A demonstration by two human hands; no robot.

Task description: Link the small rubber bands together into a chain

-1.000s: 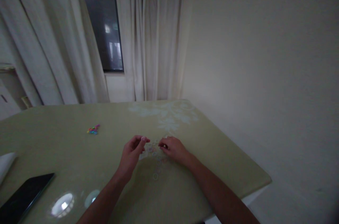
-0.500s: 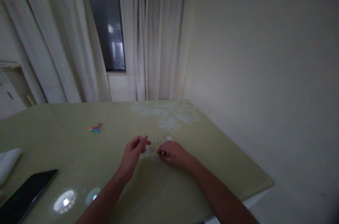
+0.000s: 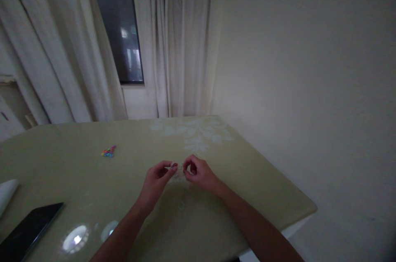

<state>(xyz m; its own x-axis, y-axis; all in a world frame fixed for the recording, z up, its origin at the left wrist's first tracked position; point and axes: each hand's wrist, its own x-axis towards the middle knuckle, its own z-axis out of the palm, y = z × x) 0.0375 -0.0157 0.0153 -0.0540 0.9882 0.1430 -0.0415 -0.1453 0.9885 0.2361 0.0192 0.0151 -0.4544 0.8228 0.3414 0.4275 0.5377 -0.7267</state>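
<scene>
Over the middle of the table, my left hand [image 3: 157,177] pinches something small and pale, perhaps a ring, between thumb and index finger. Close to its right, my right hand [image 3: 200,173] has thumb and index fingertips together, with the fingers curled; what they hold is too small to make out. The two hands do not touch. Beneath and between them lie small clear and pale pieces [image 3: 177,178], partly hidden by the fingers. Nearer to me, a thin clear ring [image 3: 181,205] lies flat on the table.
A small heap of colourful pieces [image 3: 109,152] lies on the green table [image 3: 77,183] at the left. A dark tablet-like object [image 3: 29,231] and a white object [image 3: 8,194] are at the left edge. Curtains and a wall stand behind.
My right hand has lifted from the small pieces, its thumb and index finger now pinched beside my left hand. My left fingertips have turned towards it. The view has shifted slightly.
</scene>
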